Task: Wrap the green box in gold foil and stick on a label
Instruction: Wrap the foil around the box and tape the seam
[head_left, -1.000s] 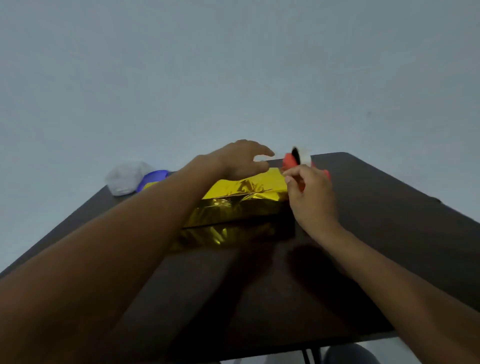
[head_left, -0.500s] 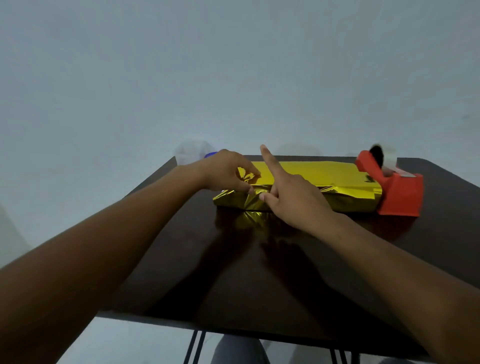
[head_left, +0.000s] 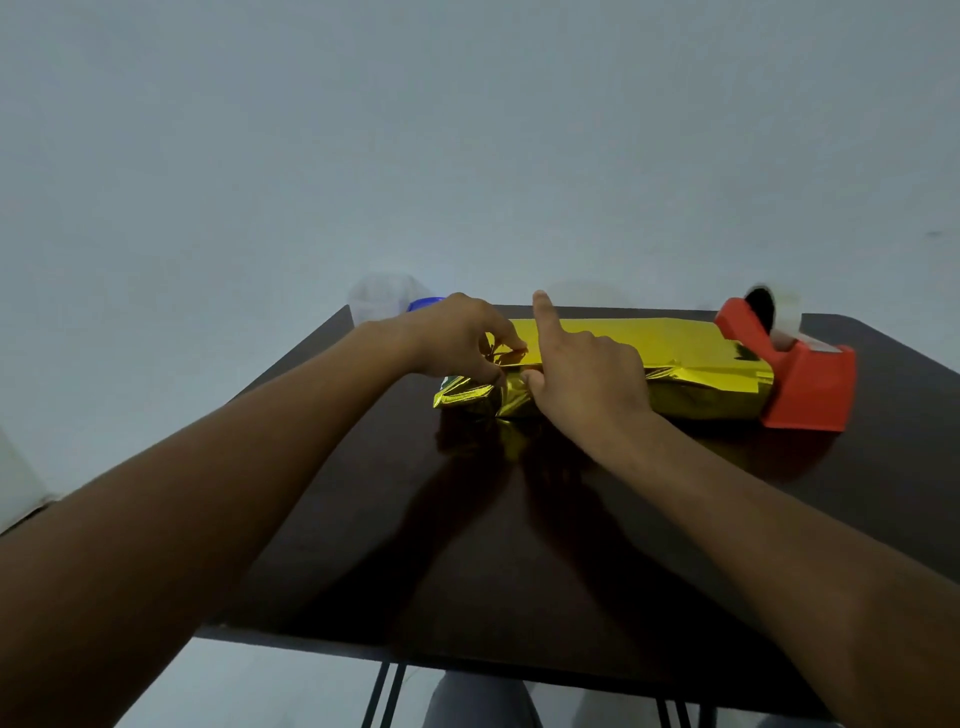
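Note:
The box, fully covered in gold foil (head_left: 660, 353), lies across the far part of the dark table (head_left: 519, 545); no green shows. My left hand (head_left: 457, 338) pinches a crumpled foil flap at the box's left end between thumb and fingers. My right hand (head_left: 587, 374) rests on the box just right of that end, thumb against the folded foil, index finger pointing up. I cannot make out tape on that finger. No label is visible.
A red tape dispenser (head_left: 795, 374) with a roll of clear tape stands touching the box's right end. A clear container (head_left: 384, 301) and a blue object (head_left: 423, 303) sit at the table's far left corner. A pale wall rises behind.
One second ago my right hand was at the tape dispenser; it has since come to the box's left end. The view swung left. Since half a second ago the hands have barely shifted.

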